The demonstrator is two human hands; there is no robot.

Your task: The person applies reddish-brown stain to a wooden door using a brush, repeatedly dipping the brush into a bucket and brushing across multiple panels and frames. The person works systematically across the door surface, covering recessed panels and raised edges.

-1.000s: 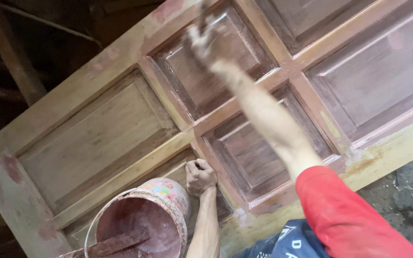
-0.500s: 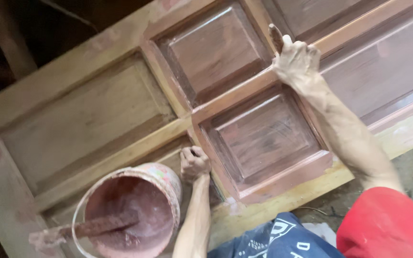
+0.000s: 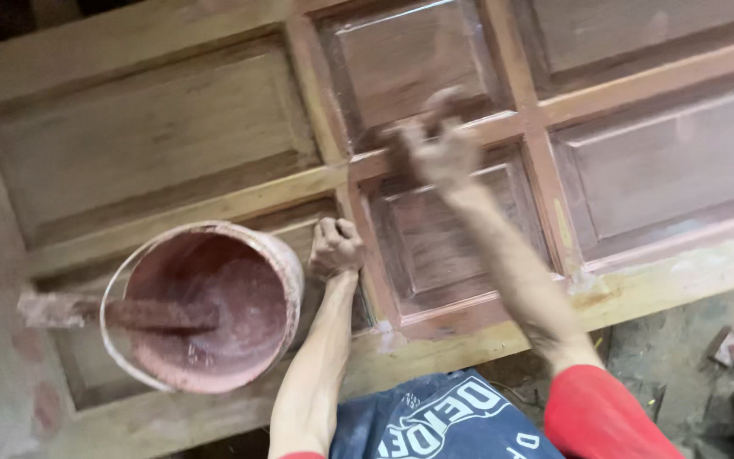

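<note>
Reddish-brown stain covers the small square panels of a wooden panelled door (image 3: 172, 208) that lies flat under the camera, while the long panel at the left and the outer frame are bare pale wood; the right hand (image 3: 439, 153) is stretched out over the cross rail between two stained panels, blurred, its fingers curled on something dark that is probably a rag or small brush, though the blur hides whether the grip is truly clamped on it; the left hand (image 3: 335, 246) is balled into a fist with its knuckles pressed on the door just beside the bucket (image 3: 206, 302), holding nothing that shows; the bucket stands on the door's lower left part, its inside coated in the same red-brown liquid, and a flat stir stick (image 3: 112, 313) lies across it with one end poking out over the rim to the left; judging by this, the staining step is under way at the rails around the middle panels, and the next stroke calls for a steady reach that follows the grain and the grooves; the bucket sits on unstained wood and would be in the way there; the person's blue cloth (image 3: 435, 416) and red sleeve (image 3: 596, 416) show at the bottom edge, and rubble lies on the dirt floor (image 3: 707, 340) at the right
</note>
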